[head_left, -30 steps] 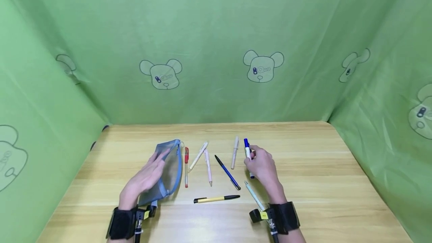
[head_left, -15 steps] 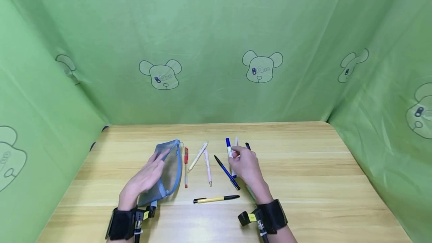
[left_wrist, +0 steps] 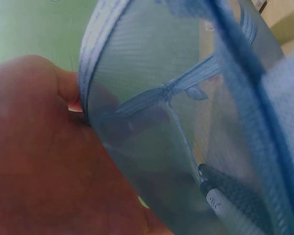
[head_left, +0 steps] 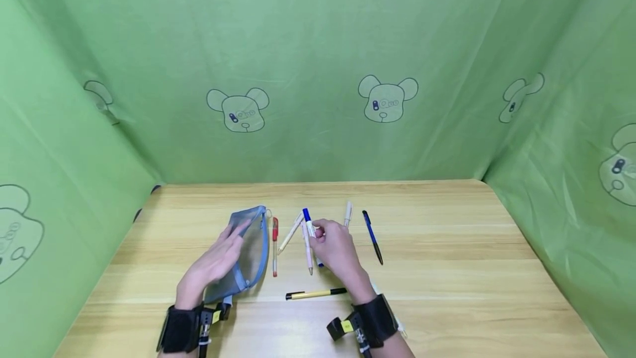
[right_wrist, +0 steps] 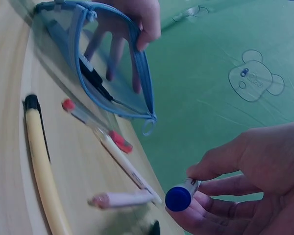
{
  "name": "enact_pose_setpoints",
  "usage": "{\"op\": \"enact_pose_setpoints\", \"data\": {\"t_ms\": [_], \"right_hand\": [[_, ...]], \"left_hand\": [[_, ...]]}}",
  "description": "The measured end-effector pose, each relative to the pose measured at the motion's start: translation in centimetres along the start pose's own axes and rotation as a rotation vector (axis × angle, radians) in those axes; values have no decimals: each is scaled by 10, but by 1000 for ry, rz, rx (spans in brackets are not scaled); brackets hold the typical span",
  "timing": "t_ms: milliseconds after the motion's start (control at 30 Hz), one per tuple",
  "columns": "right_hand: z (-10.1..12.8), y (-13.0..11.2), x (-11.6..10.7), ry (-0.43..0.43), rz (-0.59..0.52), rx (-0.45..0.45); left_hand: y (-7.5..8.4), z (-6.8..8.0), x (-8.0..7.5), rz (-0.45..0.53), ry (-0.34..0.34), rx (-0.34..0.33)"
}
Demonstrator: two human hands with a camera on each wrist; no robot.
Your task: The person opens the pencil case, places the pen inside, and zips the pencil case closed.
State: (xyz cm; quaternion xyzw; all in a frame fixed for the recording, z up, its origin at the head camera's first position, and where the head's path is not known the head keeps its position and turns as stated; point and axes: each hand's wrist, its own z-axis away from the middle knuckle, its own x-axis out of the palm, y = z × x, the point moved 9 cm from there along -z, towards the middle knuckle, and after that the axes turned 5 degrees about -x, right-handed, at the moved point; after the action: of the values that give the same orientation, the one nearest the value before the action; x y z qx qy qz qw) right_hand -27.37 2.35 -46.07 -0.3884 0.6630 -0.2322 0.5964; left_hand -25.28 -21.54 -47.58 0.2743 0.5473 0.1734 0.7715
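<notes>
My left hand (head_left: 218, 261) holds a blue mesh pencil pouch (head_left: 264, 258) at its zippered mouth, which gapes. In the right wrist view its thumb lies at the rim and its fingers show through the mesh. A grey-and-black pen (left_wrist: 220, 208) lies inside the pouch. My right hand (head_left: 338, 247) pinches a white marker with a blue cap (right_wrist: 179, 198), thumb on one side and fingertips on the other. The marker is raised over two pale pens, a cream one (head_left: 290, 233) and a pinkish-white one (head_left: 306, 247). A red-capped pen (head_left: 275, 242) lies beside the pouch.
On the wooden table (head_left: 472, 269) also lie a yellow pen (head_left: 313, 294), a blue-and-black pen (head_left: 372, 236) and a whitish pen (head_left: 348, 213). My right wrist mostly covers a light blue pen. A green cloth (head_left: 313, 153) printed with bear heads stands behind and at both sides.
My right hand has carried the marker leftward from the right side toward the pouch. The blue-and-black pen at right is uncovered, and another blue pen is now hidden behind the hand. My left hand stays put.
</notes>
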Motion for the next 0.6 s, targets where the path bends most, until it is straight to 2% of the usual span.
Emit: {"op": "enact_pose_setpoints", "data": {"t_ms": [267, 600], "right_hand": [[-1, -17, 26, -39, -9, -9], [-1, -32, 49, -40, 20, -71]], "left_hand": [[2, 0, -2, -12, 17, 21], [1, 0, 0, -6, 1, 0]]}}
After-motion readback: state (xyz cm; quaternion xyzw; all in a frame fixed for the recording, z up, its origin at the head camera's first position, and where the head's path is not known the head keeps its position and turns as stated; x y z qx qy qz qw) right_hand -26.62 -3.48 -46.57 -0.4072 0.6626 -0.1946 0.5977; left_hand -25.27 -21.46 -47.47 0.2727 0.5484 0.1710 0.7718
